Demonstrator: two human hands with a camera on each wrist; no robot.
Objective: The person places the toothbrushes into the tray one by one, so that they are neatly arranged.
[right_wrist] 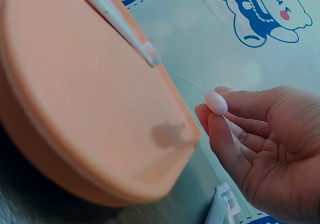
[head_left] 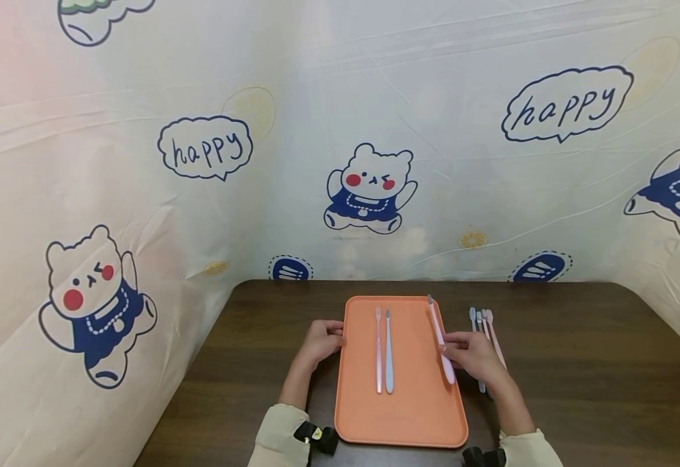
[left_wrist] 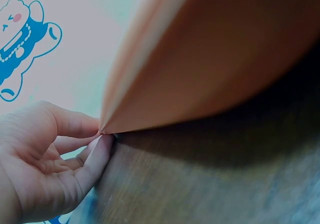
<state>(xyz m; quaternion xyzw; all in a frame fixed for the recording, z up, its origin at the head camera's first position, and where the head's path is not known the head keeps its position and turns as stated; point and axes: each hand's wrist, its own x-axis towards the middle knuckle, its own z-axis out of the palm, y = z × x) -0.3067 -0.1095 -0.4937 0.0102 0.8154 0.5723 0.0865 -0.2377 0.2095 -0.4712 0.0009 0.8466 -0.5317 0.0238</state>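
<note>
An orange tray (head_left: 407,408) lies on the table. My left hand (head_left: 321,340) pinches the tray's left rim between thumb and fingers, as the left wrist view also shows. My right hand (head_left: 475,355) pinches a pink toothbrush (head_left: 449,373) over the tray's right edge, its head pointing away; the rounded handle end (right_wrist: 216,104) faces the right wrist camera. Side by side on the tray, left of its middle, lie a second pink toothbrush (head_left: 378,357) and a blue toothbrush (head_left: 389,363).
Several more toothbrushes, among them a blue one (head_left: 472,318) and a pink one (head_left: 490,318), lie on the table right of the tray, partly hidden by my right hand. A printed curtain (head_left: 293,194) hangs around the dark wooden table (head_left: 597,389).
</note>
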